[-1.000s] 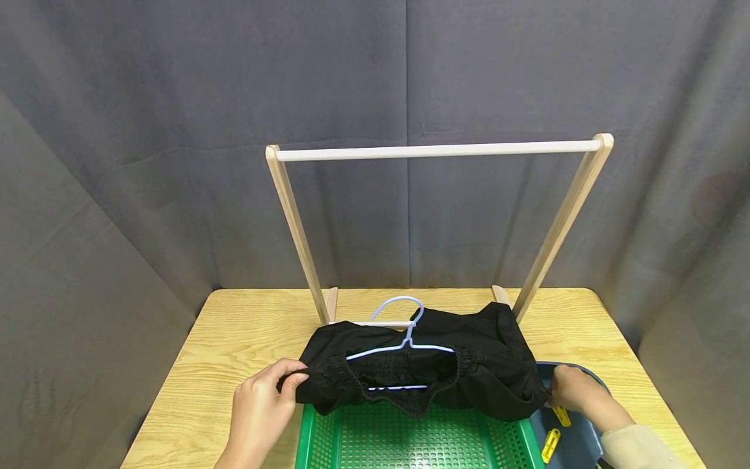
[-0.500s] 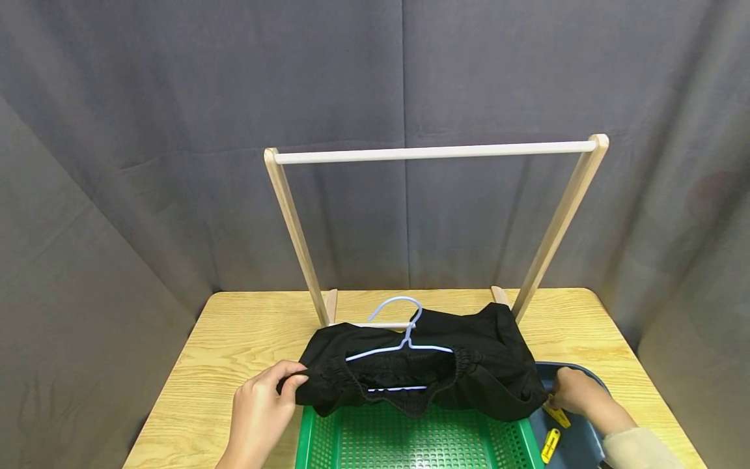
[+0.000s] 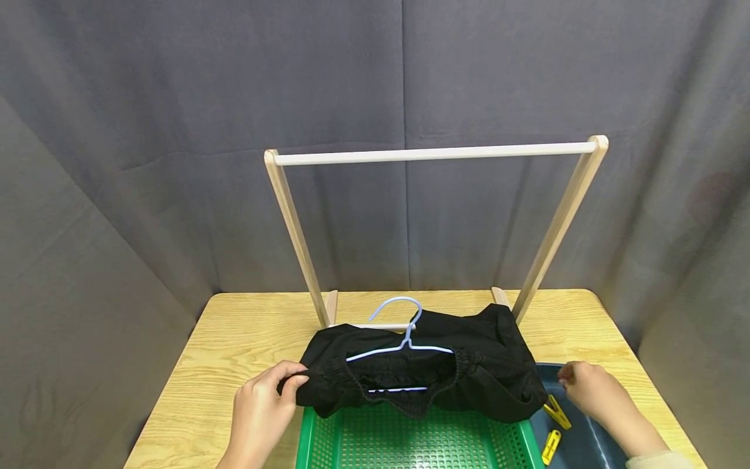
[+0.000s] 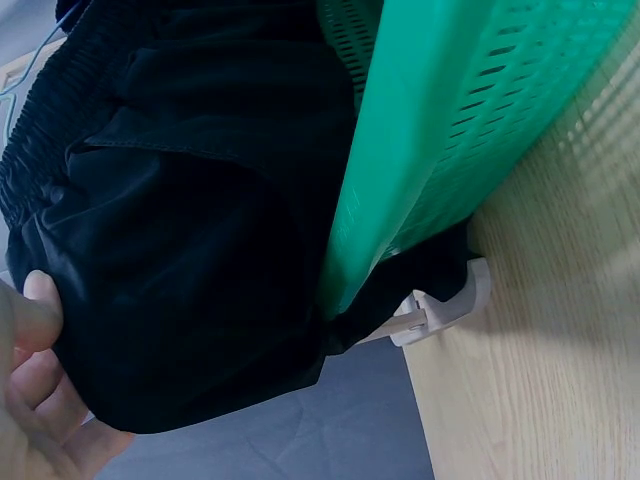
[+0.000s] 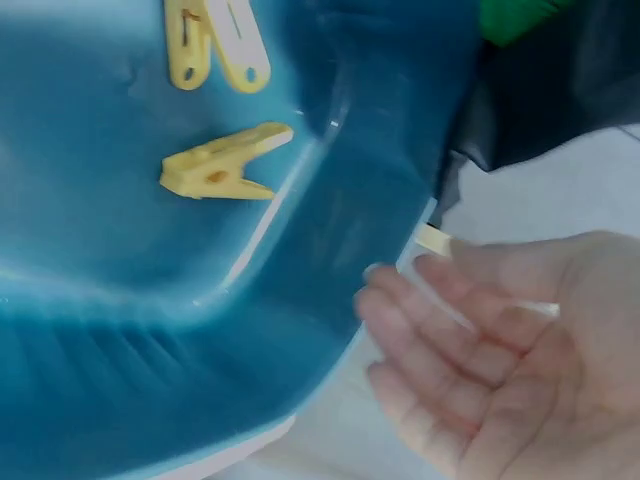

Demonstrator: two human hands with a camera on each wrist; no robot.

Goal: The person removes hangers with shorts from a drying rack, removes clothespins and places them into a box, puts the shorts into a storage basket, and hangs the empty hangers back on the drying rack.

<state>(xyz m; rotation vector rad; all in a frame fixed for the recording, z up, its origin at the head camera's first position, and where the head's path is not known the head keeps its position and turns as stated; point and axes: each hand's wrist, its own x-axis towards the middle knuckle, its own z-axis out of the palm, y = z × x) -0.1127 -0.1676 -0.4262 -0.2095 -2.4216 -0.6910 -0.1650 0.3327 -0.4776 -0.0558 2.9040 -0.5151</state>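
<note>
My left hand (image 3: pixel 263 400) pinches the left edge of a black elastic-waisted garment (image 3: pixel 504 365), with its thumb on the cloth. A pale-blue hanger (image 3: pixel 408 335) sits in the waist opening, its hook standing up. The cloth lies across the far part of a green basket (image 3: pixel 310 443). My right hand (image 3: pixel 597 391) hovers over the back right of a blue tub (image 3: pixel 586 443), apart from a yellow clothespin (image 3: pixel 555 412) lying there. In the right wrist view, the right fingers are loosely bent; a small pale-yellow strip by the thumb tip cannot be identified.
A wooden rack with a white top rail (image 3: pixel 433 154) stands behind the garment on the wooden table (image 3: pixel 234 332). Another yellow clothespin (image 3: pixel 551 447) lies in the tub near the basket's right wall. Grey curtains (image 3: pixel 351 78) hang behind and at both sides.
My right hand has moved up and to the right, away from the yellow clothespin beside its fingers earlier. The left hand, garment and hanger stay where they were.
</note>
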